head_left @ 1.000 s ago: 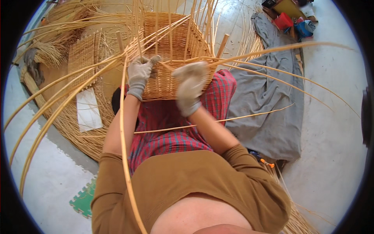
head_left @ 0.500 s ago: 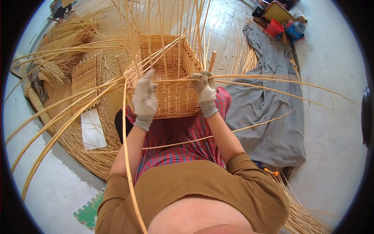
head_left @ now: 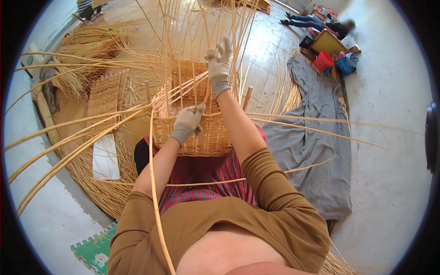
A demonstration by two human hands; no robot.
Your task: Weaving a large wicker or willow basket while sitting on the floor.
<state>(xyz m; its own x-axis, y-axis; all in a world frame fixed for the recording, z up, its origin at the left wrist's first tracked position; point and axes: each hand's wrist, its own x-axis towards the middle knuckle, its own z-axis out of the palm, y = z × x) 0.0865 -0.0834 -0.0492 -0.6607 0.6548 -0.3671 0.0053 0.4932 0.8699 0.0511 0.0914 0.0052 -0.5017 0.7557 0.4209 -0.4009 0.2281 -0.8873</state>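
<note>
A part-woven willow basket [head_left: 192, 137] sits at my lap, with tall upright rods rising from its sides. My left hand [head_left: 189, 123], in a pale work glove, is closed at its near rim. Its thumb and fingers pinch the foot of an upright willow rod [head_left: 207, 95]. Above the basket, my gloved right hand [head_left: 219, 66] is raised against the same rod, fingers stretched up and apart. Part of the rod is hidden behind this hand. Long weaving rods [head_left: 87, 131] fan out left from the basket's left corner; thinner ones [head_left: 321, 130] extend right.
Loose willow bundles [head_left: 91, 39] and a woven panel [head_left: 106, 97] lie on the left. A grey cloth [head_left: 311, 151] covers rods on the right. A red bucket [head_left: 323, 62] stands at the far right, near a person [head_left: 337, 30]. One long rod [head_left: 158, 220] crosses my left arm.
My right hand has left the near right corner and risen among the upright rods, opening. My left hand has moved right along the rim and closed on a rod. The view has shifted upward.
</note>
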